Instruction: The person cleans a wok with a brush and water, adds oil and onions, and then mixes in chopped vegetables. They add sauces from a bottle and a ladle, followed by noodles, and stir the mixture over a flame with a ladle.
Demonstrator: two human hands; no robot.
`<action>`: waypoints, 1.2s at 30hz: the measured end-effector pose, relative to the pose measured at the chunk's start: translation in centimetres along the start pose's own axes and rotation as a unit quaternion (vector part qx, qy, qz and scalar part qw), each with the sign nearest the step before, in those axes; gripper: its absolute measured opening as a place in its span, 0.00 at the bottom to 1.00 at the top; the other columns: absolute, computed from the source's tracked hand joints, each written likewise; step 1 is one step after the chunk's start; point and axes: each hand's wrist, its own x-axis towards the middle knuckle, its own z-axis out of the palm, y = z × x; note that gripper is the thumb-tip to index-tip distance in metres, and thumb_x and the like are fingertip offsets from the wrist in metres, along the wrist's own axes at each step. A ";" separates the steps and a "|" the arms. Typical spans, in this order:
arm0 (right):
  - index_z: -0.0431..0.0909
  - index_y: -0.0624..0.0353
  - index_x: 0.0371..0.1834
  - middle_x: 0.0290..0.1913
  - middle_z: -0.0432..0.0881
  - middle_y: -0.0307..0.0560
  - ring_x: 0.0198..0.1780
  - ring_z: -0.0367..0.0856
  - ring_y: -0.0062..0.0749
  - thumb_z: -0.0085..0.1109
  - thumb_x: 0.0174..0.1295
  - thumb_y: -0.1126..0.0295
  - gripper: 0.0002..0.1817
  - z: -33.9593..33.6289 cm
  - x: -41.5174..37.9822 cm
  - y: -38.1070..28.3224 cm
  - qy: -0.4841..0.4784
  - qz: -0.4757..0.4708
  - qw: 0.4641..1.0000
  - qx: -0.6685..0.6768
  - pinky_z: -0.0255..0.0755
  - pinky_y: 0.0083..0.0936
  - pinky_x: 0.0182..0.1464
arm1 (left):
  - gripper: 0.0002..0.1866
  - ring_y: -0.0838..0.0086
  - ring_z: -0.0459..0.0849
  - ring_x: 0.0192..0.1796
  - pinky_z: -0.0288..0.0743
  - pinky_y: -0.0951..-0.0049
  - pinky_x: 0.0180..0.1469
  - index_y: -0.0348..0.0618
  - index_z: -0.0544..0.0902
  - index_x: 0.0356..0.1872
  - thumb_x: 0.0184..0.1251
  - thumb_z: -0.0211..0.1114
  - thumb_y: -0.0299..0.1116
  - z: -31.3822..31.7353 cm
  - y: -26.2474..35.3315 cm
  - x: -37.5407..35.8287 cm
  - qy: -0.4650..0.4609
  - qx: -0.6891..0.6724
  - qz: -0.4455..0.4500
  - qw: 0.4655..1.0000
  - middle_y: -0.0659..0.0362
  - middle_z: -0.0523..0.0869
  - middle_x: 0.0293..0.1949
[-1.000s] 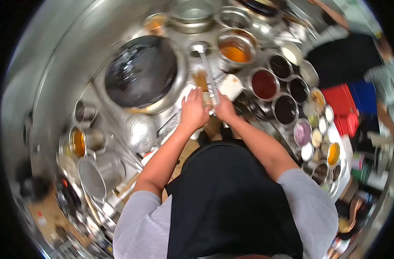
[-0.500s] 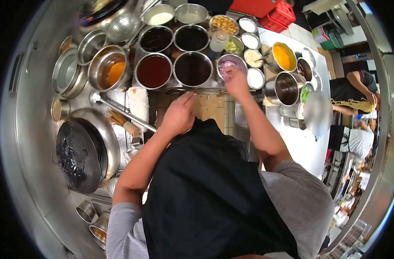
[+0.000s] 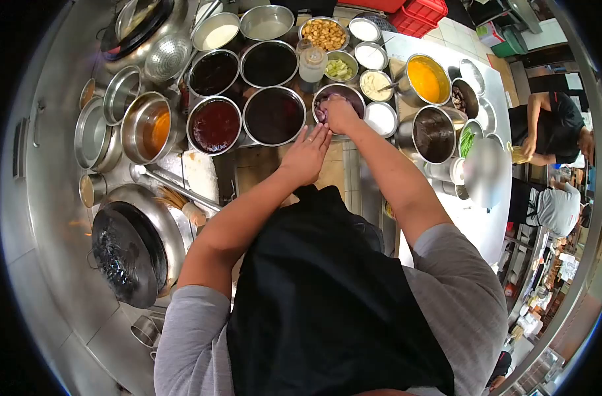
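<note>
My right hand (image 3: 341, 115) is down in a steel bowl (image 3: 358, 99) of purple-red onion pieces (image 3: 322, 107). Its fingers curl together around some of the onion, and the fingertips are partly hidden. Just left of it, my left hand (image 3: 305, 156) stretches its fingers flat toward the bowl's near rim, holding nothing. A bowl of green chopped vegetable (image 3: 339, 68) sits behind the onion bowl, with a clear squeeze bottle (image 3: 312, 66) beside it. White powder or salt fills a small container (image 3: 380, 119) to the right. A pot of dark liquid (image 3: 273, 117) stands to the left.
A wok (image 3: 124, 254) stands at left, near a long-handled ladle (image 3: 182, 188). Right of the bowls are a yellow-filled pot (image 3: 427, 79), a dark-liquid pot (image 3: 434, 134) and a white counter (image 3: 469, 231). A co-worker (image 3: 545, 125) stands at far right, another person (image 3: 555, 208) nearby.
My left hand has moved forward and right, up to the onion bowl. My right hand has gone deeper into the bowl. The view has shifted slightly.
</note>
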 end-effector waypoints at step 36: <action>0.79 0.66 0.65 0.55 0.88 0.49 0.53 0.92 0.39 0.66 0.72 0.81 0.19 -2.0 -0.4 -55.0 -0.439 -0.127 0.666 0.590 0.89 0.35 0.55 | 0.25 0.55 0.91 0.62 0.81 0.59 0.69 0.31 0.82 0.68 0.74 0.71 0.31 -2.4 0.5 -41.7 0.471 -0.317 -0.638 0.521 0.43 0.91 0.60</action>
